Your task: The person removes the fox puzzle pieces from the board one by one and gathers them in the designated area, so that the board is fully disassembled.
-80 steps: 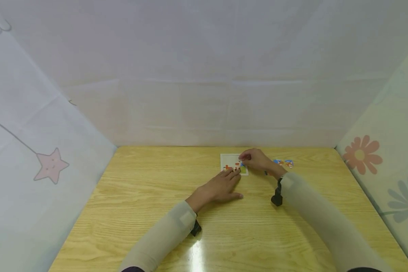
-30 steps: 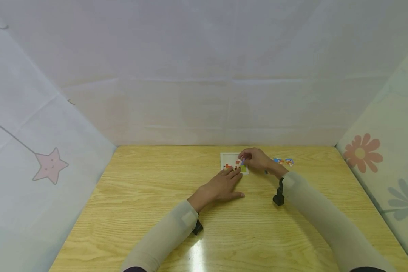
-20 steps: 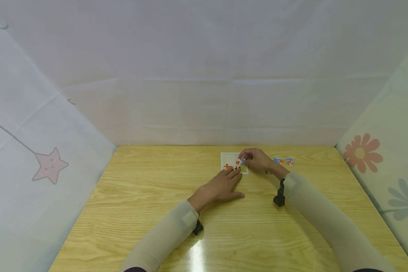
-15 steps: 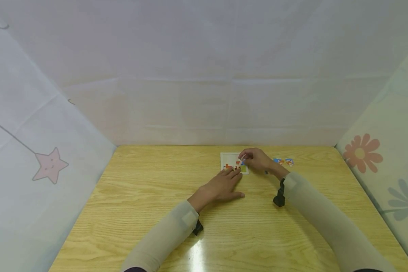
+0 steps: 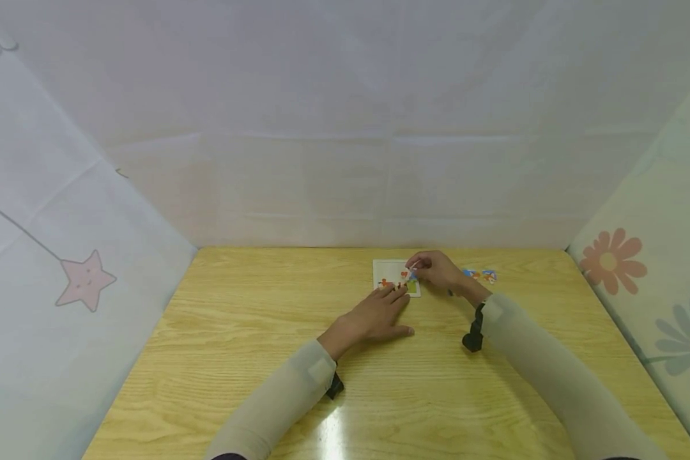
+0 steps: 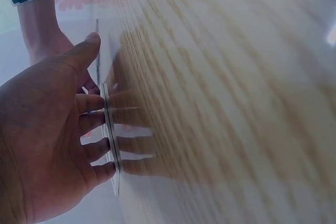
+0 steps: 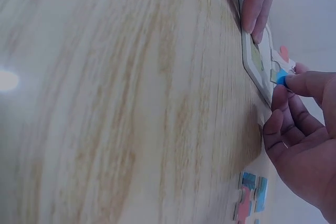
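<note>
A white-bordered jigsaw puzzle board [image 5: 383,268] lies near the far edge of the table, partly filled with colourful pieces along its lower part. My left hand [image 5: 374,316] lies flat with its fingertips on the board's near edge and the thumb spread out to the right. In the left wrist view the straight fingers of that hand [image 6: 52,114] rest along the board's side. Over the board's right side, my right hand [image 5: 439,269] pinches a puzzle piece [image 7: 282,75] between thumb and fingers. Blue and green show on this piece, which sits tilted at the board in the right wrist view.
Several loose puzzle pieces [image 5: 487,276] lie on the wooden table [image 5: 253,319] right of the board, partly behind my right wrist. Pale cloth walls [image 5: 299,185] rise behind the table and on both sides.
My right hand has shifted very slightly to the right with the puzzle piece, whose pale edge now shows more at the fingertips. The left hand has stayed in place on the board.
</note>
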Available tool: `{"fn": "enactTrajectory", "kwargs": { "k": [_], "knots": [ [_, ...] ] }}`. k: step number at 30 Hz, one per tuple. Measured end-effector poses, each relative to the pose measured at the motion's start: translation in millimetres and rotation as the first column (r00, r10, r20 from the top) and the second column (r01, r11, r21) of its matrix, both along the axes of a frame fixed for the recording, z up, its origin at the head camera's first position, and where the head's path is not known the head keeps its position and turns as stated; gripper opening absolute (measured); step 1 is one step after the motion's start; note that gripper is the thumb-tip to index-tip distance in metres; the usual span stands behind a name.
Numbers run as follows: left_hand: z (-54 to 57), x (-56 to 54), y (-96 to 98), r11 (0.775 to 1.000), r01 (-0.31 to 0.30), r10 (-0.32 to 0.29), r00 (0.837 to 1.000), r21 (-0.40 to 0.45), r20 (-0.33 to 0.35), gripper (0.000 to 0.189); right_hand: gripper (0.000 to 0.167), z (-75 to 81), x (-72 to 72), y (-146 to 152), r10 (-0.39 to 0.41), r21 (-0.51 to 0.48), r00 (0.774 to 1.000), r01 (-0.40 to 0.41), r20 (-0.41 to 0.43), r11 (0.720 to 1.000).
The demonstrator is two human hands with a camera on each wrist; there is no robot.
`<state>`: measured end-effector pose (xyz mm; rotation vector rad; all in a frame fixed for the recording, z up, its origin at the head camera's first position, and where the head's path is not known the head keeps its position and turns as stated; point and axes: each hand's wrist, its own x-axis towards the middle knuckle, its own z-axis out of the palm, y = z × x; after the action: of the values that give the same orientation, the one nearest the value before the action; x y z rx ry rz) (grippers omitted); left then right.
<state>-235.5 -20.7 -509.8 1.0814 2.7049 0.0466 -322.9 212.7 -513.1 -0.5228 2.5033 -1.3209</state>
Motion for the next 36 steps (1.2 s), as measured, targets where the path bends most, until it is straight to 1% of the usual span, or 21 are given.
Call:
{"fn": "enactTrajectory", "kwargs": {
  "k": [8,15,20,26,33,36],
  "knots": [
    [0.5,0.8,0.5,1.0,-0.002,0.002,1.0,-0.002,-0.013,0.085,0.023,-0.8,0.1,6.0,-0.006,-0.029,1.0,0.006,0.003,1.0],
    [2.0,1.6,0.6,1.0,0.003,-0.004,1.0,-0.013,-0.015,0.085,0.023,6.2,3.8,14.4,0.0,-0.003,1.0,-0.001,-0.03,1.0],
    [1.4,1.7,0.7,1.0,0.003,-0.003,1.0,-0.012,-0.019,0.085,0.023,11.0,5.0,24.3,-0.007,-0.012,0.999,0.007,-0.045,1.0],
    [-0.5,2.0,0.9,1.0,0.002,-0.002,1.0,-0.01,-0.021,0.086,0.025,14.0,9.1,36.6,-0.006,-0.05,1.0,0.005,-0.029,0.999],
    [-1.5,1.7,2.2,1.0,0.0,0.0,1.0,-0.008,-0.025,0.086,0.026,14.0,13.9,52.7,0.003,-0.037,0.999,-0.004,-0.046,0.999],
    [-1.2,2.0,1.9,1.0,0.004,-0.005,1.0,-0.013,-0.023,0.086,0.026,17.4,18.5,58.6,0.006,-0.031,0.999,-0.007,-0.046,0.999]
  ]
}}
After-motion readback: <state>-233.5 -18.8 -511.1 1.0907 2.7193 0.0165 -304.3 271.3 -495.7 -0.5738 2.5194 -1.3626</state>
